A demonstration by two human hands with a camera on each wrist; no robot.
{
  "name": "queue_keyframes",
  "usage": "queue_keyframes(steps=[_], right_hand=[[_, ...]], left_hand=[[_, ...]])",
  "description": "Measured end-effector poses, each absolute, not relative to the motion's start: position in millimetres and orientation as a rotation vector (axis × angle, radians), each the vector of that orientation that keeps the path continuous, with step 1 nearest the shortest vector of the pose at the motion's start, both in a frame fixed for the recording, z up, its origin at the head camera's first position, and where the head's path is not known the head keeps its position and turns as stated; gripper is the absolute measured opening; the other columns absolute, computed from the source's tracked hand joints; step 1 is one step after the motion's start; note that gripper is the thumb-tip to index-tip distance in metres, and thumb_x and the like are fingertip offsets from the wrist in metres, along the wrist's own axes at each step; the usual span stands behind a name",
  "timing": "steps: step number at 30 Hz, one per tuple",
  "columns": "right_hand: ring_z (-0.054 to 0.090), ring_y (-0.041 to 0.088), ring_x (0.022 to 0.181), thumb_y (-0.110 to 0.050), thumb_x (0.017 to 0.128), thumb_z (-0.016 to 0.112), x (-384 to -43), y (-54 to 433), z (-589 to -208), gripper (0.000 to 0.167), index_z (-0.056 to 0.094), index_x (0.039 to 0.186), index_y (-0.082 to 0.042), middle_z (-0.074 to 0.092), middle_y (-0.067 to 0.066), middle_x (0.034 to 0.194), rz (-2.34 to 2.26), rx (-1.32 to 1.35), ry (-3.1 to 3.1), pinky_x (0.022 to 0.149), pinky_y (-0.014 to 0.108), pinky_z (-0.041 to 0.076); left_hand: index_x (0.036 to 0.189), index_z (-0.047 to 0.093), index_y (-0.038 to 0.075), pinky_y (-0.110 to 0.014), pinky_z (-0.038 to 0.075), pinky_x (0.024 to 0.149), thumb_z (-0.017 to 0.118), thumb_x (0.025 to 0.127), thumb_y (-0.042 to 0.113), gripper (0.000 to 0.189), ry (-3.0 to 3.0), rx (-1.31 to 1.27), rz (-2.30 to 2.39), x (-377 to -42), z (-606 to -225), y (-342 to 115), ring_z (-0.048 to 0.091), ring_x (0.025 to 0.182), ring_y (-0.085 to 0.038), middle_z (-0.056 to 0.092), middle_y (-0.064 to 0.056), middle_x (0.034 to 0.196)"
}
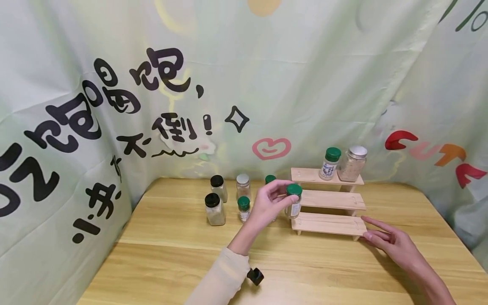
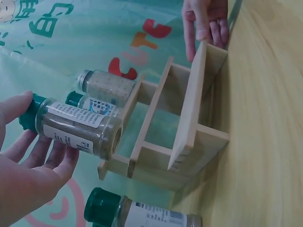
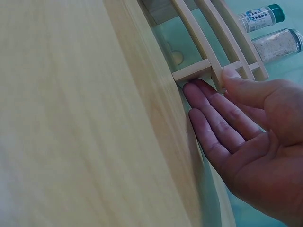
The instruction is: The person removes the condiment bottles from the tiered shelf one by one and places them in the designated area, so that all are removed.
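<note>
While left fingers [image 2: 67,165] grip a jar [image 2: 73,127], right fingers [image 3: 221,124] extended against wooden rack [image 1: 329,222], woodgrain table [image 1: 152,271], printed curtain [image 1: 305,93]

Right wrist feed: I see the right hand [image 3: 258,142] at the end of a tiered wooden rack [image 3: 193,71], palm facing my camera. Thumb tip appears to touch the end of the nearest shelf board; fingers extend, slightly bent, just beside the end support. On the farthest tier I note two jars side by side: a green-capped jar [image 3: 259,19] with a printed label, and a clear jar [image 3: 276,46] of pale granules. Wood-grain tabletop [image 3: 71,118] fills the left side.
</note>
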State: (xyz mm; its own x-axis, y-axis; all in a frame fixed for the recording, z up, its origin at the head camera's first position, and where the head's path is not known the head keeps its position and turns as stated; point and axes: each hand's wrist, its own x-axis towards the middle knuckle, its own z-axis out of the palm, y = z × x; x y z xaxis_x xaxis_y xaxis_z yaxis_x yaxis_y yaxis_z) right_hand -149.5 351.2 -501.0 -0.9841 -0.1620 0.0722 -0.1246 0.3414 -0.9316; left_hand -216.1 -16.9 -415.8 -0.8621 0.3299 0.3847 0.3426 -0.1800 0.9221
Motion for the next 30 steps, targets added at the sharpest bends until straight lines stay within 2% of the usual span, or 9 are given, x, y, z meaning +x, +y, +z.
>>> queue_keyframes(steps=[6,13,20,30], right_hand=[[0.07,0.002,0.099,-0.004,0.105,0.058,-151.5,351.0,-499.9,0.048,0.047,0.151,0.0,0.073,-0.015,0.113,-1.77,-0.281,2.537,0.079,0.018,0.058],[0.071,0.003,0.1,-0.005,0.105,0.058,-151.2,350.5,-498.4,0.048,0.046,0.151,0.003,0.073,-0.014,0.113,-1.769,-0.289,2.539,0.08,0.018,0.059],[0.07,0.002,0.1,-0.006,0.104,0.059,-149.2,350.9,-499.7,0.049,0.046,0.151,0.002,0.073,-0.014,0.114,-1.76,-0.279,2.55,0.079,0.018,0.059],[0.07,0.002,0.101,-0.012,0.105,0.06,-146.7,349.5,-496.4,0.051,0.044,0.15,0.006,0.073,-0.013,0.113,-1.742,-0.21,2.558,0.08,0.017,0.058]], left_hand=[[0.125,0.068,0.005,-0.032,0.059,0.092,0.076,0.093,0.005,0.033,-2.074,-0.784,-2.247,-210.3,-419.9,-27.4,0.066,0.1,-0.018,0.068,-0.008,0.109],[0.124,0.068,0.003,-0.045,0.056,0.099,0.078,0.091,0.003,0.034,-2.113,-0.751,-2.24,-204.0,-431.4,-35.6,0.067,0.105,-0.02,0.068,-0.011,0.114],[0.124,0.067,0.0,-0.035,0.057,0.097,0.078,0.089,-0.001,0.037,-2.122,-0.705,-2.294,-194.7,-442.5,-43.0,0.065,0.106,-0.021,0.065,-0.014,0.117],[0.125,0.067,-0.002,-0.035,0.056,0.099,0.078,0.089,-0.002,0.038,-2.161,-0.664,-2.332,-187.0,-457.9,-52.6,0.065,0.111,-0.024,0.065,-0.016,0.122]])
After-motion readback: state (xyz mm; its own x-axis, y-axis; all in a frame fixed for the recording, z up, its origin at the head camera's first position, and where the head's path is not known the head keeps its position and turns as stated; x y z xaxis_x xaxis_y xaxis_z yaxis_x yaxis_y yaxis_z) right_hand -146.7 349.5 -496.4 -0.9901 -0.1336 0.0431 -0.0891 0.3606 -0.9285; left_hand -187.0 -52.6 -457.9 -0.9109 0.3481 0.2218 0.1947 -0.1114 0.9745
